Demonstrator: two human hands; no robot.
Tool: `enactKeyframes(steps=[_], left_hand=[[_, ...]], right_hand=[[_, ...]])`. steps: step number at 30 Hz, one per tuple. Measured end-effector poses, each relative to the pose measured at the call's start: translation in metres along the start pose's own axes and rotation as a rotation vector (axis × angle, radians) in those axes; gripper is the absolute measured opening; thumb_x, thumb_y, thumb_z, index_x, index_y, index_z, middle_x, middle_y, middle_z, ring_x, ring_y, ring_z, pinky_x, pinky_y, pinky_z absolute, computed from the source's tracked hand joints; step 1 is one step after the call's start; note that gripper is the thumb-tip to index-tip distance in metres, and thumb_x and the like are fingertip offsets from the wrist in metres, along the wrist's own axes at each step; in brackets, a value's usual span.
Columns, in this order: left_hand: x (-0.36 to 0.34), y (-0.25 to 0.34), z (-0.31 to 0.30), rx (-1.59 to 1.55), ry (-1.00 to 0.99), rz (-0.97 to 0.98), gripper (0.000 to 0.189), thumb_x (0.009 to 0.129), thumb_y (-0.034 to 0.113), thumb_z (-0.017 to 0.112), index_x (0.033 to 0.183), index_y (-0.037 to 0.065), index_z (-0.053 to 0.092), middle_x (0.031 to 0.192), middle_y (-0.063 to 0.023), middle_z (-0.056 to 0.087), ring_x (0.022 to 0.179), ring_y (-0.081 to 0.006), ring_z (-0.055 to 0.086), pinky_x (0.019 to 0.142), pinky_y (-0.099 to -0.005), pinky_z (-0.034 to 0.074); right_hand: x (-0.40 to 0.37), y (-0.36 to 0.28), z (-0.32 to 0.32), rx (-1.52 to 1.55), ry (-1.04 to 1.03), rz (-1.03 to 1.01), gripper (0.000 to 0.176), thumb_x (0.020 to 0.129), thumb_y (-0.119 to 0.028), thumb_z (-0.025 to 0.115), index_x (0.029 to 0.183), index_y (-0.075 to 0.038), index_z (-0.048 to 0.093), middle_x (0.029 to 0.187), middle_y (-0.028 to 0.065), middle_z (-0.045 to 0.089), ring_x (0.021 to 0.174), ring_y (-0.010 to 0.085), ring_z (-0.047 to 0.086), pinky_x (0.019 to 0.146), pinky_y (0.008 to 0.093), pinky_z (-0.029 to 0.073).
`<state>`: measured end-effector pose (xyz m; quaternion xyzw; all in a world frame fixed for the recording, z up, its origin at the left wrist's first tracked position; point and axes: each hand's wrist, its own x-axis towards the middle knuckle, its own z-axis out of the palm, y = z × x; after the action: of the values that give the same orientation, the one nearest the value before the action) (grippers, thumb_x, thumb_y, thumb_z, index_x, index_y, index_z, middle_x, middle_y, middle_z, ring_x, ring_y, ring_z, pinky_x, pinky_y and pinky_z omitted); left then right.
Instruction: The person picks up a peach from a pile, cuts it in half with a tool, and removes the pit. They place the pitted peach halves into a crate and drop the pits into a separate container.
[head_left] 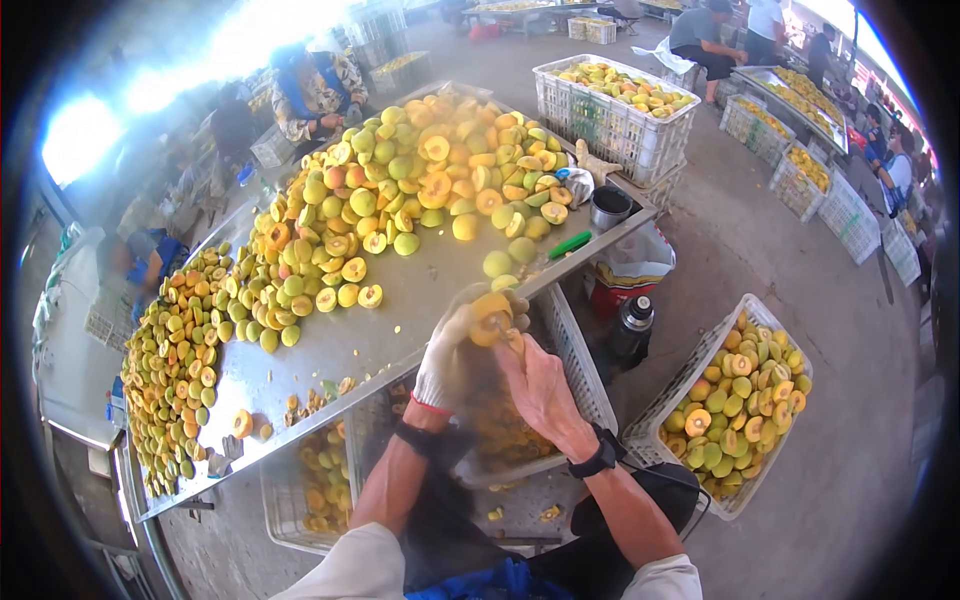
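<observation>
My left hand (449,350), in a white knitted glove with a red cuff, grips a halved yellow peach (490,318) with its cut face turned toward me. My bare right hand (540,385) is closed around a small hand tool (512,342); its tip meets the middle of the cut face. The tool's exact shape is mostly hidden by my fingers. Both hands are just off the near edge of a metal table (420,290) heaped with halved peaches (370,200). Below them, a crate (580,360) holds orange-yellow pieces, blurred by haze on the lens.
On the table's right end lie a green-handled knife (570,244) and a dark cup (611,206). A black thermos (632,325) stands on the floor beside a crate of peaches (735,400). Another full crate (610,115) is stacked behind. A person (312,95) sits across the table.
</observation>
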<state>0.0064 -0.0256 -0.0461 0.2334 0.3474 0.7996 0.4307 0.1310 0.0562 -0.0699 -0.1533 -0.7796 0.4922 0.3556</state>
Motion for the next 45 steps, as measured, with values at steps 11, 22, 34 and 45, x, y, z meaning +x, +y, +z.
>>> enactKeyframes(steps=[11,22,34,45], left_hand=[[0.001,-0.014,0.032,0.236,0.383,0.145,0.051,0.109,0.050,0.048,0.118,0.001,0.062,0.102,-0.0146,0.069,0.089,-0.0239,0.069,0.079,-0.0395,0.059],[-0.002,-0.017,0.027,0.423,0.249,0.303,0.050,0.110,0.044,0.046,0.102,-0.003,0.062,0.086,-0.0155,0.069,0.070,-0.0242,0.068,0.064,-0.0376,0.060],[0.005,-0.019,0.011,0.208,0.065,0.112,0.050,0.107,0.042,0.046,0.086,-0.001,0.060,0.073,-0.0149,0.064,0.056,-0.0212,0.058,0.050,-0.0315,0.048],[0.020,-0.039,0.008,-0.124,0.250,-0.085,0.043,0.107,0.047,0.054,0.100,0.005,0.061,0.086,-0.0103,0.064,0.072,-0.0191,0.062,0.065,-0.0314,0.054]], right_hand=[[-0.012,0.007,0.026,-0.007,0.009,0.093,0.029,0.104,-0.022,0.060,0.107,0.006,0.060,0.081,0.0327,0.065,0.083,0.0542,0.063,0.065,0.0545,0.051],[-0.017,0.016,0.008,0.019,-0.214,0.032,0.030,0.107,-0.026,0.055,0.108,0.004,0.063,0.085,0.0280,0.065,0.085,0.0468,0.063,0.068,0.0479,0.052],[-0.013,-0.009,-0.012,0.942,-0.582,0.791,0.054,0.109,-0.052,0.047,0.071,-0.014,0.042,0.053,-0.0091,0.033,0.038,0.0041,0.032,0.032,0.0239,0.023],[-0.011,-0.016,-0.006,0.370,-0.348,0.563,0.055,0.108,-0.046,0.048,0.081,0.000,0.060,0.060,0.0024,0.054,0.050,0.0133,0.053,0.047,0.0335,0.043]])
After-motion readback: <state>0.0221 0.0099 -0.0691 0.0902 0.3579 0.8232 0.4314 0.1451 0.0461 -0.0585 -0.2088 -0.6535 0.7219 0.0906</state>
